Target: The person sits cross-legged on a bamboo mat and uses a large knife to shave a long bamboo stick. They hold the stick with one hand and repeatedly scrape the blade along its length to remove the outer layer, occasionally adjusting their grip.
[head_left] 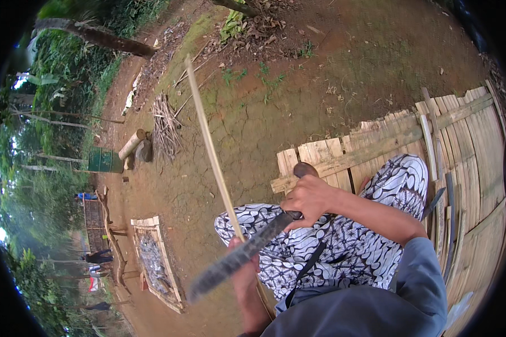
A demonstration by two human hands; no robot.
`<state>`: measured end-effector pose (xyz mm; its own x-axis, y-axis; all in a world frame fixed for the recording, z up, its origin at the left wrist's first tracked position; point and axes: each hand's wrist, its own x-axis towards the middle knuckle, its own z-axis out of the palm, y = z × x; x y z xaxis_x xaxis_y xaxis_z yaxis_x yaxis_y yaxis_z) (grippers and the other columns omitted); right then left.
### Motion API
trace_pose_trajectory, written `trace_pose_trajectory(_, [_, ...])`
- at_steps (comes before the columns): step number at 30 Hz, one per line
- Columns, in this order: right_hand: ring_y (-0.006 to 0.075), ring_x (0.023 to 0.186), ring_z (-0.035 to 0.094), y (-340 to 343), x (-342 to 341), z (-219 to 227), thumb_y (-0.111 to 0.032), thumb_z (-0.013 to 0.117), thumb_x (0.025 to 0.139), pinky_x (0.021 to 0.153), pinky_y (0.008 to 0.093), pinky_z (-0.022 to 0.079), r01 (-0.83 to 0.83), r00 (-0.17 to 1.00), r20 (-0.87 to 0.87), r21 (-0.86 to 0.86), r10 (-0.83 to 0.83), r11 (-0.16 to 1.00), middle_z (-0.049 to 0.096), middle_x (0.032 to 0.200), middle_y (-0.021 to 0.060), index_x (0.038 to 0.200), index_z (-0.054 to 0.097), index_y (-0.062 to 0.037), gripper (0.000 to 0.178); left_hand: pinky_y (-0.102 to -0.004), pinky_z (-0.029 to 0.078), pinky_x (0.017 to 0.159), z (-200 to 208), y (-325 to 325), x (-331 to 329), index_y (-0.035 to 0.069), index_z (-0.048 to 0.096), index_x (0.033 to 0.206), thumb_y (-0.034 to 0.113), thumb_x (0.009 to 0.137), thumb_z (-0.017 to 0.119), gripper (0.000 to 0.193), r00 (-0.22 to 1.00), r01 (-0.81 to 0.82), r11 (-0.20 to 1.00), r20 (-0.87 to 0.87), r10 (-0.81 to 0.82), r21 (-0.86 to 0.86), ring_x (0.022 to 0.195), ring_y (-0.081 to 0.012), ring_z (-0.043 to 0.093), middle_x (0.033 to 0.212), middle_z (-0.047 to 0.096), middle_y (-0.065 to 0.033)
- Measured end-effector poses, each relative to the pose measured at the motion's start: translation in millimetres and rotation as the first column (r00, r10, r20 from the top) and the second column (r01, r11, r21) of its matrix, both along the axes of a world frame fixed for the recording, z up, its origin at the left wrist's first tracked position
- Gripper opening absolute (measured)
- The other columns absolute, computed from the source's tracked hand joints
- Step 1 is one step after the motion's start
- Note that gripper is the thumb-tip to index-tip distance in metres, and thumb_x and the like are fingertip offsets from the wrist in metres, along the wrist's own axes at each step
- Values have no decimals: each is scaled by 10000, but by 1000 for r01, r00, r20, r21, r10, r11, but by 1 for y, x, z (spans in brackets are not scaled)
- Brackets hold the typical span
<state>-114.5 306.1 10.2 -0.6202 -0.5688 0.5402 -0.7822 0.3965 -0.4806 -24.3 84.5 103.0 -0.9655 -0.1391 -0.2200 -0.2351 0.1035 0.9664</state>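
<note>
My right hand (309, 199) is closed round the dark wooden handle of a machete (233, 264). Its long, dark blade slants down and to the left across my lap. Behind the blade, my left hand (244, 281) grips a long, thin bamboo strip (209, 147), partly hidden by the metal. From there the strip rises far up and to the left, over the bare ground. Whether the blade's edge touches the strip I cannot tell. My legs, in black-and-white patterned trousers (343, 247), are folded beneath both hands.
I sit on a split-bamboo platform (472, 151). Another dark blade-like tool (434, 202) lies on it at my right. Beyond are a bundle of sticks (166, 126), a green drum (104, 160), a log (131, 144) and a wood-framed bed (177, 292). A person (98, 256) stands far left.
</note>
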Motion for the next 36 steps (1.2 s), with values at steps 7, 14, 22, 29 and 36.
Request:
trace_pose_trajectory(7, [334, 499, 589, 40, -32, -14, -603, 563, 830, 515, 443, 469, 436, 817, 418, 4, -398, 900, 543, 497, 128, 650, 628, -67, 569, -223, 255, 320, 5, -15, -5, 46, 511, 887, 273, 1036, 403, 293, 998, -63, 995, 29, 61, 72, 387, -73, 317, 534, 378, 3])
trace_pose_trajectory(14, [350, 528, 597, 22, -17, -14, -618, 537, 844, 521, 443, 467, 176, 943, 287, 0, -169, 984, 549, 514, 134, 688, 631, -51, 596, -225, 281, 321, -6, -6, -11, 41, 510, 887, 280, 1038, 398, 304, 992, -26, 991, 124, 9, 135, 381, -89, 352, 556, 410, -18])
trace_pose_trajectory(22, [306, 489, 588, 7, -1, -8, -569, 615, 811, 458, 395, 441, -6, 986, 164, 96, -9, 995, 577, 531, 88, 696, 634, -94, 490, -220, 300, 323, -21, -11, -10, 52, 514, 861, 244, 1037, 398, 286, 994, -71, 997, 76, 73, -31, 379, -78, 381, 555, 447, -13])
trace_pose_trajectory(29, [269, 440, 561, -3, 2, -18, -688, 457, 859, 437, 395, 440, 142, 971, 183, 65, -152, 988, 533, 467, 66, 666, 641, -103, 643, -215, 271, 325, -4, -22, -17, 66, 506, 839, 277, 1044, 386, 317, 994, -110, 994, 21, 110, -15, 377, -74, 350, 526, 396, 10])
trace_pose_trajectory(36, [297, 451, 576, 22, -29, -24, -639, 520, 847, 425, 384, 441, 386, 902, 204, 9, -380, 922, 545, 477, 97, 646, 614, -78, 603, -215, 270, 312, -5, -13, -8, 68, 474, 813, 260, 1046, 368, 319, 996, -66, 998, 63, 67, -18, 372, -59, 360, 515, 409, 4])
